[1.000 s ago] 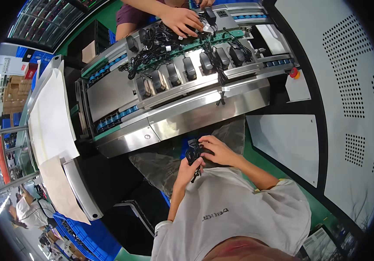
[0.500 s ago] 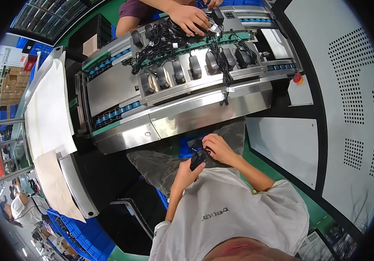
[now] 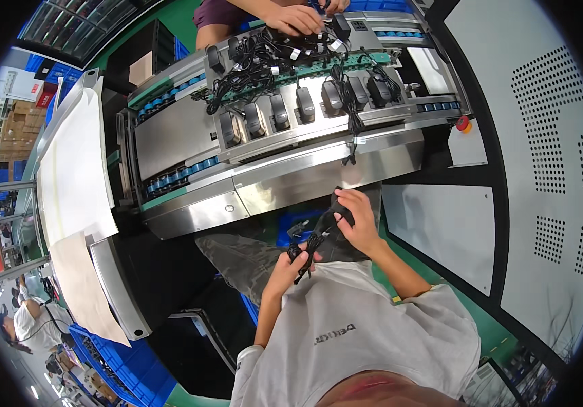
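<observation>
In front of my lap, my left hand is closed around a folded bundle of black cable. Farther up and to the right, my right hand grips a black power adapter, which looks joined to that cable. Beyond my hands, several black adapters, among them one at the middle, stand in a row on a metal fixture plate. Tangled black cords lie behind them on a green strip. One cord bundle hangs over the fixture's front edge.
Across the fixture a co-worker's hand is among the cords. A steel front panel separates me from the conveyor. Below my hands is a blue bin. A red button is at the right, and a white sheet at the left.
My right hand has moved up and away from my left, with the adapter now showing in it. The cable spans between my hands. The co-worker's hand has drawn back slightly.
</observation>
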Demonstrator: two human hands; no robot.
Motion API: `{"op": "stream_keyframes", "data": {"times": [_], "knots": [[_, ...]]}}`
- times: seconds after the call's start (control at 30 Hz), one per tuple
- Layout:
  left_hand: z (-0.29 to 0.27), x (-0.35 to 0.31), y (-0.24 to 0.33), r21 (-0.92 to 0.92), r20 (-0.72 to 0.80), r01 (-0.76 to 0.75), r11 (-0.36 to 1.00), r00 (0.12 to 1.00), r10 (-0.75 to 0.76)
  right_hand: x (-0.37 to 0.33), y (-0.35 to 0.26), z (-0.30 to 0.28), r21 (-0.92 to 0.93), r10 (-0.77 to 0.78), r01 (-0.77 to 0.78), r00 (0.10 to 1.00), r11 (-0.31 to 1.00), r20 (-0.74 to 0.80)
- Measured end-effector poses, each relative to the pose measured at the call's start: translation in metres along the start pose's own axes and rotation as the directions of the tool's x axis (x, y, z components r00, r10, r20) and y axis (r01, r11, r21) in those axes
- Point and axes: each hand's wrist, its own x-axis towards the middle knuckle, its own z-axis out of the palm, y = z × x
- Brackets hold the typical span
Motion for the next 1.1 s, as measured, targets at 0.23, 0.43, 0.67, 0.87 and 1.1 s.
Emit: {"op": "stream_keyframes", "data": {"times": [0.23, 0.43, 0.67, 0.87, 1.1], "knots": [[0.01, 0.003, -0.004, -0.393, -0.105, -0.094, 0.915, 0.993, 0.057, 0.014, -0.021, -0.019, -0.046, -0.286, 0.282, 0.952, 0.958, -0.113], [0.002, 0.002, -0.008, -0.351, -0.045, -0.116, 0.929, 0.993, 0.107, 0.018, -0.026, -0.022, -0.057, -0.315, 0.312, 0.946, 0.949, -0.078], [0.002, 0.002, -0.008, -0.319, -0.061, -0.113, 0.941, 0.993, 0.098, 0.009, -0.032, -0.015, 0.15, -0.222, 0.218, 0.975, 0.964, 0.014], [0.0, 0.004, -0.011, -0.269, -0.081, -0.067, 0.961, 0.996, 0.046, 0.015, -0.036, -0.023, 0.115, -0.334, 0.344, 0.937, 0.932, -0.099], [-0.001, 0.007, -0.01, -0.419, -0.094, -0.135, 0.898, 0.99, 0.105, 0.027, -0.044, -0.044, 0.115, -0.401, 0.465, 0.845, 0.878, -0.353]]}}
